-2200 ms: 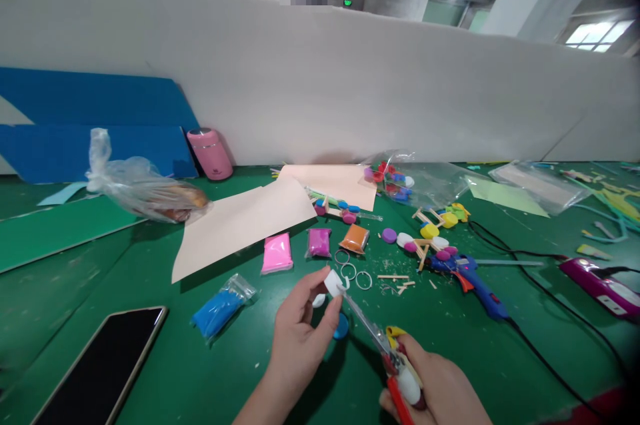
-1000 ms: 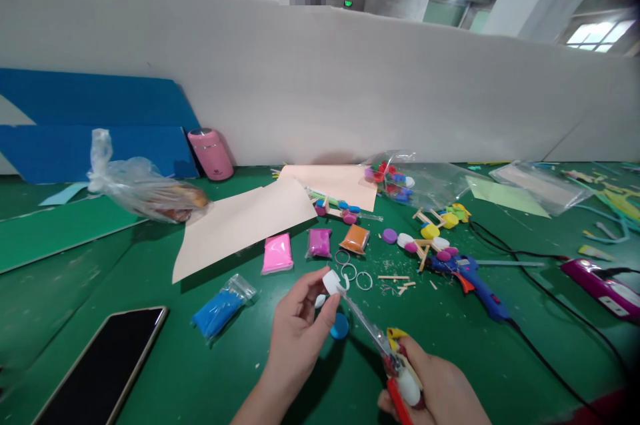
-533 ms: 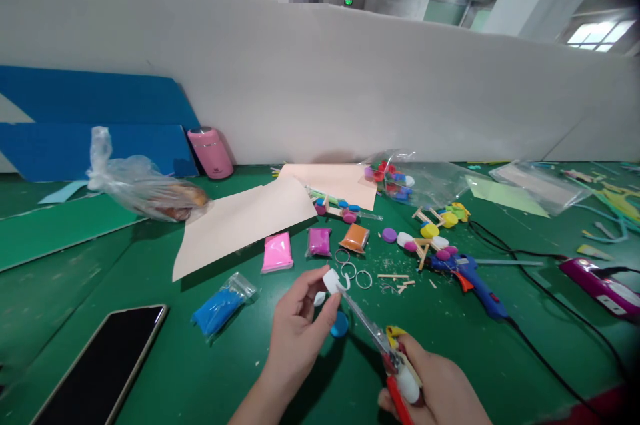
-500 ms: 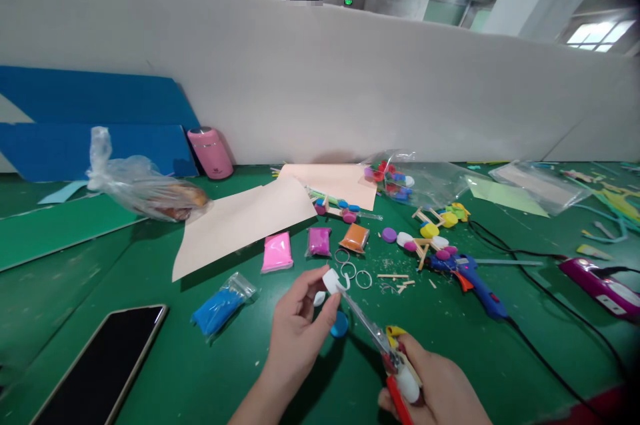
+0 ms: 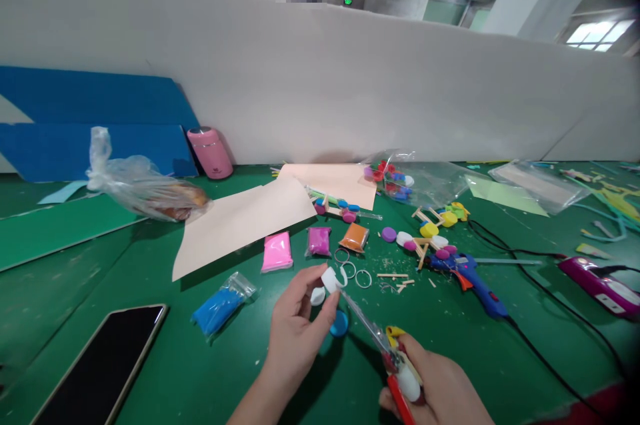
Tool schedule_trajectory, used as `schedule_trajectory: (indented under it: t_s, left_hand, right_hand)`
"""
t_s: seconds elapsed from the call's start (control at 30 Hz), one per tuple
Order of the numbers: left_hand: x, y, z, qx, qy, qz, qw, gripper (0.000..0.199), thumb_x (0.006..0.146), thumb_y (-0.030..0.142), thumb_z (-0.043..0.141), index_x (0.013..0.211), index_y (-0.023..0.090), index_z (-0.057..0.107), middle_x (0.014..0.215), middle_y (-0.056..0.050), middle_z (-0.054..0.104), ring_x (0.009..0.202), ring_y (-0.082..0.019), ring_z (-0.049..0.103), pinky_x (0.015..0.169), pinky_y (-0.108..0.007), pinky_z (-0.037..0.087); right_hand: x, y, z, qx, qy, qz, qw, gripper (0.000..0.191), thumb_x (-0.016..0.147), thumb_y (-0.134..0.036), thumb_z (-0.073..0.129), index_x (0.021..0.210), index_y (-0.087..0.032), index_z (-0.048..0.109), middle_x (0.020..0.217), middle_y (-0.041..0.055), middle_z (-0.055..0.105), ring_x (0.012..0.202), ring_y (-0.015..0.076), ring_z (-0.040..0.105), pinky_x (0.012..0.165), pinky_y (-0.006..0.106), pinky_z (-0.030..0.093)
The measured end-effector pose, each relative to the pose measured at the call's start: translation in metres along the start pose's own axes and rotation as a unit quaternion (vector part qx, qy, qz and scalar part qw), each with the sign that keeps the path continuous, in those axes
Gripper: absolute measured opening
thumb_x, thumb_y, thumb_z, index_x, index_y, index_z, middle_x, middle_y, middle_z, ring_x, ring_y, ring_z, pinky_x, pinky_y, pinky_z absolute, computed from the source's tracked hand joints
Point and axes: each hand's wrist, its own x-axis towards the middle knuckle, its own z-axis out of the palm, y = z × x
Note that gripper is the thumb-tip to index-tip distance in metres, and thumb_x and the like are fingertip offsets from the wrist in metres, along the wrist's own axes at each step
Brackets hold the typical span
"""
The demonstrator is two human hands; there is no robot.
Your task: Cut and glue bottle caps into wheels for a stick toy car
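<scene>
My left hand [image 5: 303,321] pinches a white bottle cap [image 5: 330,279] between thumb and fingertips. A thin white strip [image 5: 344,276] curls off the cap's right side. In my right hand [image 5: 437,378] is what looks like a pair of scissors [image 5: 370,323], with long narrow blades and a red handle. Their tip meets the cap near my left thumb. A yellow part and a white rounded part show by my right fingers; I cannot tell whether they belong to the scissors. Another white cap [image 5: 317,296] lies by my left fingers, and a blue cap [image 5: 339,323] sits beneath the blades.
White rings [image 5: 363,278] and small wooden sticks [image 5: 393,275] lie beyond my hands. Packets of clay [image 5: 277,251] stand further left, near a phone [image 5: 103,365]. On the right are a blue glue gun [image 5: 473,281], its black cable and a purple power strip [image 5: 600,285].
The white strip has turned slightly beside the cap, and my left hand has shifted a little. More of the second white cap shows by my fingers. My right hand stays nearly still.
</scene>
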Motion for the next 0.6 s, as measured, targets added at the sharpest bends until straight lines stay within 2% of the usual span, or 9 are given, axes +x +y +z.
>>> schedule_trajectory:
  t_s: [0.23, 0.6]
  left_hand:
    - [-0.0001, -0.0002, 0.0007, 0.009, -0.008, 0.008, 1.000, 0.030, 0.069, 0.009, 0.061, 0.095, 0.023, 0.061, 0.091, -0.002, 0.062, 0.084, -0.014, 0.058, 0.077, -0.022, 0.046]
    - [-0.0002, -0.0012, -0.0013, 0.026, -0.017, 0.015, 0.999, 0.030, 0.069, 0.009, 0.060, 0.095, 0.024, 0.061, 0.092, -0.001, 0.061, 0.085, -0.013, 0.057, 0.078, -0.020, 0.045]
  right_hand:
    - [-0.0039, 0.0020, 0.0014, -0.030, 0.041, -0.022, 0.998, 0.020, 0.065, -0.033, 0.054, 0.078, -0.022, 0.044, 0.064, 0.0014, 0.062, 0.050, 0.0161, 0.054, 0.046, 0.021, 0.035]
    - [0.0003, 0.0032, 0.0031, -0.018, 0.003, -0.013, 1.000, 0.019, 0.065, -0.035, 0.052, 0.075, -0.022, 0.042, 0.066, 0.0047, 0.064, 0.054, 0.0197, 0.057, 0.048, 0.023, 0.037]
